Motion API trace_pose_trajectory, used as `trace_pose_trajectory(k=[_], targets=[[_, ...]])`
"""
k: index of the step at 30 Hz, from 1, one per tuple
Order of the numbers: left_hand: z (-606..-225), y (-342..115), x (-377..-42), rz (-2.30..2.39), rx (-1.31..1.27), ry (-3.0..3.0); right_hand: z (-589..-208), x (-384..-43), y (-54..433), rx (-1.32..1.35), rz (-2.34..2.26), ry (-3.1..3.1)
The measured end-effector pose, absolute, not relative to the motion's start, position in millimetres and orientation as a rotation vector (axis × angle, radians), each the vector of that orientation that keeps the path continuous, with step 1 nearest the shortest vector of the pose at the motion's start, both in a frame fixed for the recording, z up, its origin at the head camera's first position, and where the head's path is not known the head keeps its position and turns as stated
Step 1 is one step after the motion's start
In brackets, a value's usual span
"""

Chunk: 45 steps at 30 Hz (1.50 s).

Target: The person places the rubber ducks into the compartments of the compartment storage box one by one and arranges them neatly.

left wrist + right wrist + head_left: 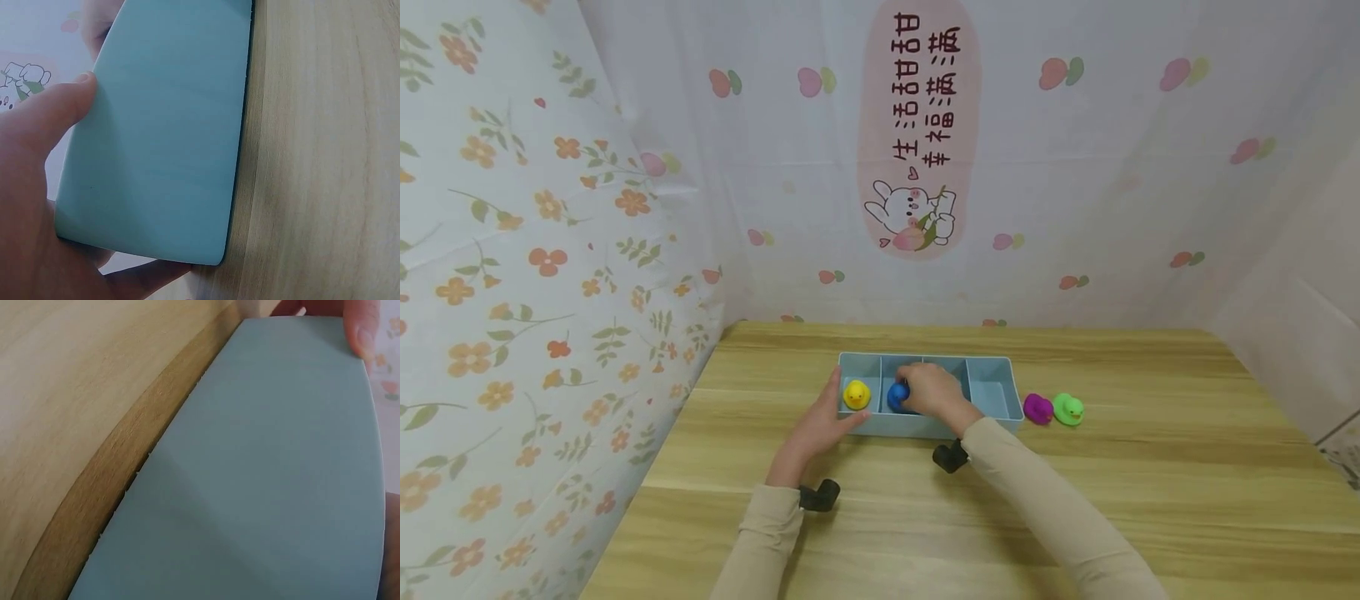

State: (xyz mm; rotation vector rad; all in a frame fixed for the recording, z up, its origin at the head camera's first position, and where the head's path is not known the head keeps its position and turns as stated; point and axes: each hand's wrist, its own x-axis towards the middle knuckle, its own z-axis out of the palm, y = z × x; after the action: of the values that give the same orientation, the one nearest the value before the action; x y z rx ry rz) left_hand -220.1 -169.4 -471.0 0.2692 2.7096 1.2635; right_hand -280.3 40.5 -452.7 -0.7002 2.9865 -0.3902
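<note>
I have my left grip [820,423] just left of lower centre in the head view, thumb spread from the fingers; my right grip [936,392], right of centre, curls its fingers downward. My left forearm [766,527] and right forearm [1051,498] slant inward from the bottom edge.

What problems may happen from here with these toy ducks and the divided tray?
The blue toy duck may tip if the right grip, which holds it inside the divided tray, lets go unevenly. The left grip holds the tray's left end; a push could slide the tray into the purple toy duck beside its right end.
</note>
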Motion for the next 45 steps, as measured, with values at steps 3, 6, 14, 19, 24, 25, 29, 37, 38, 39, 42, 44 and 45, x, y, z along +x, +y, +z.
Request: trace_pose_trajectory(k=[3,6,14,19,24,25,29,37,38,39,42,44,45], targets=[[-471.3,-169.3,-220.5,1.276,0.264,2.708,-453.4,-280.0,38.7,-0.721,-0.364,2.997],[-470.9,-168.7,-220.1,1.279,0.259,2.703,-453.2,-278.4,37.1,-0.710,-0.351,2.997],[-470.8,-168.6,-220.5,1.278,0.246,2.701,-448.7,-274.6,35.1,-0.701,-0.332,2.983],[-468.6,-167.1,-220.4,1.281,0.250,2.701,-445.9,-275.1,35.8,-0.682,-0.319,2.970],[-468.7,-166.3,-220.2,1.269,0.255,2.709,-442.6,-273.2,38.3,-0.667,-0.316,2.964],[-469.4,-166.5,-220.3,1.269,0.255,2.711,-441.6,-272.7,38.9,-0.662,-0.322,2.960],[-473.5,-168.5,-221.7,1.265,0.259,2.716,-438.9,-273.8,42.2,-0.637,-0.369,2.936],[-474.3,-168.6,-222.5,1.248,0.256,2.713,-437.8,-276.2,54.9,-0.665,-0.602,2.877],[-474.6,-168.7,-222.7,1.247,0.258,2.715,-437.7,-276.1,56.5,-0.672,-0.635,2.875],[-474.9,-168.9,-222.9,1.241,0.257,2.718,-437.4,-276.0,58.0,-0.684,-0.671,2.872],[-475.6,-169.5,-223.4,1.245,0.258,2.722,-436.7,-275.6,62.6,-0.710,-0.762,2.878],[-475.6,-169.7,-223.4,1.242,0.258,2.725,-436.5,-275.3,65.6,-0.723,-0.819,2.876],[-475.5,-169.7,-223.5,1.239,0.255,2.725,-436.0,-275.2,67.1,-0.729,-0.853,2.869]])
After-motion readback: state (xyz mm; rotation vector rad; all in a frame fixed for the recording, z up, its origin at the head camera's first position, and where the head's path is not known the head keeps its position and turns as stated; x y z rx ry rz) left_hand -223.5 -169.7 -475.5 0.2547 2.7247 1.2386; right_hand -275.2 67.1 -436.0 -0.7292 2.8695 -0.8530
